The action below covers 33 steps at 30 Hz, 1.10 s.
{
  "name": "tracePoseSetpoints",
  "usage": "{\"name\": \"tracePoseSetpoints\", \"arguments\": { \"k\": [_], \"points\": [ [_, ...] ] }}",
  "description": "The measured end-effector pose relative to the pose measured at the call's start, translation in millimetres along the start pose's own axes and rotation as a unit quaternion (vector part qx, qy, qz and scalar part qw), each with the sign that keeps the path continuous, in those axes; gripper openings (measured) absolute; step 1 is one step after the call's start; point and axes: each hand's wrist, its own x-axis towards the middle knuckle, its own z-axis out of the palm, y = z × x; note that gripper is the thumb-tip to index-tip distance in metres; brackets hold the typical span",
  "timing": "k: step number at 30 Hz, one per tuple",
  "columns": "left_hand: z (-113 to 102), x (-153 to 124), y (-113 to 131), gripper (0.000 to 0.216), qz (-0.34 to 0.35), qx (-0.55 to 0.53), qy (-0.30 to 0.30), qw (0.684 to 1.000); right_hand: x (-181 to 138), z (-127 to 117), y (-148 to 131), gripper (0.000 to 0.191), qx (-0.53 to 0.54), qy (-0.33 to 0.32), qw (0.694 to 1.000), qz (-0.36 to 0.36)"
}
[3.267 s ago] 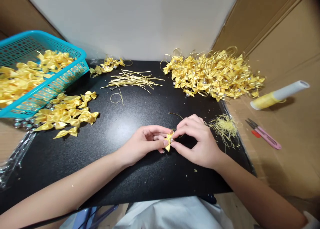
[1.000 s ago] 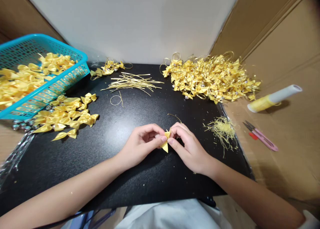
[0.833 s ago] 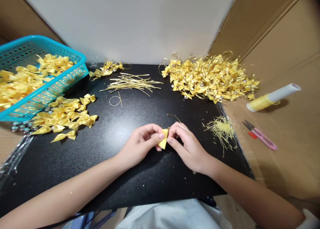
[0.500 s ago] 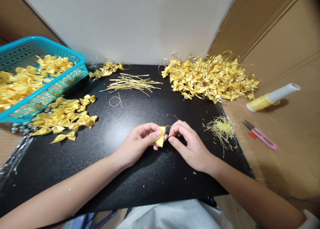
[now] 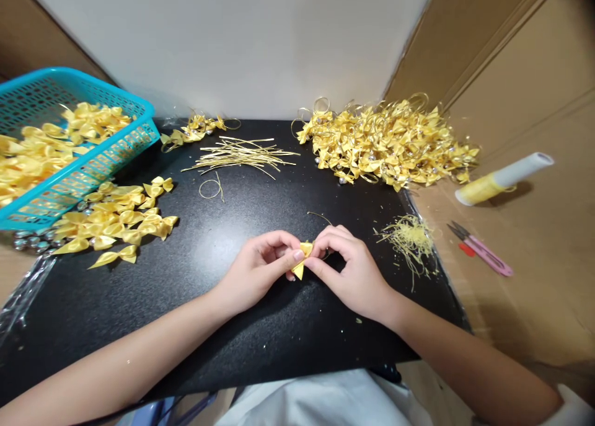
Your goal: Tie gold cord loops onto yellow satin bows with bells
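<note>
A yellow ribbon bow (image 5: 301, 266) is pinched between the thumb and fingers of my left hand (image 5: 267, 261), just above the black table top (image 5: 223, 327). My right hand (image 5: 348, 265) is closed in a pinch against the bow's right side. A thin gold cord (image 5: 320, 216) sticks up behind the right fingers, and part of it loops below them. My fingertips cover the middle of the bow and whatever is fastened there.
Loose bows (image 5: 125, 218) and a teal basket (image 5: 79, 172) of bows lie left. Cut gold cords (image 5: 242, 155) lie at the back, finished-looking bows with loops (image 5: 385, 144) back right. Thread scraps (image 5: 409, 237), pink snips (image 5: 488, 255) and a ribbon-wrapped tube (image 5: 506, 178) are at right.
My right fingertips have moved left onto the bow. The bow has tilted, and the small shiny bell beside it is now hidden by my fingers.
</note>
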Motion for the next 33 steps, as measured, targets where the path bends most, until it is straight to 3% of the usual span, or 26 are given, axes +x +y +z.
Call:
{"name": "tracePoseSetpoints", "arguments": {
  "k": [7,14,21,27,33],
  "points": [
    [-3.1,1.7,-3.9,0.024,-0.025,-0.076,-0.011,0.997,1.4,-5.7,2.9,0.014,0.019,-0.041,0.999,-0.028],
    [-2.7,1.2,-1.6,0.022,-0.017,-0.045,-0.003,0.999,0.7,-3.7,1.3,0.010,0.001,0.034,0.999,-0.029],
    [1.9,-0.5,-0.5,0.022,-0.001,0.014,0.026,1.000,-1.2,1.7,2.4,0.012,-0.031,0.052,0.998,-0.012],
    [-0.4,2.5,0.2,0.026,-0.016,-0.039,0.018,0.999,1.8,-3.6,4.7,0.016,0.111,-0.045,0.992,0.036],
    [-2.6,4.2,0.0,0.028,-0.043,-0.112,0.014,0.993,1.5,-9.1,2.8,0.016,0.164,-0.121,0.979,-0.016]
  ]
}}
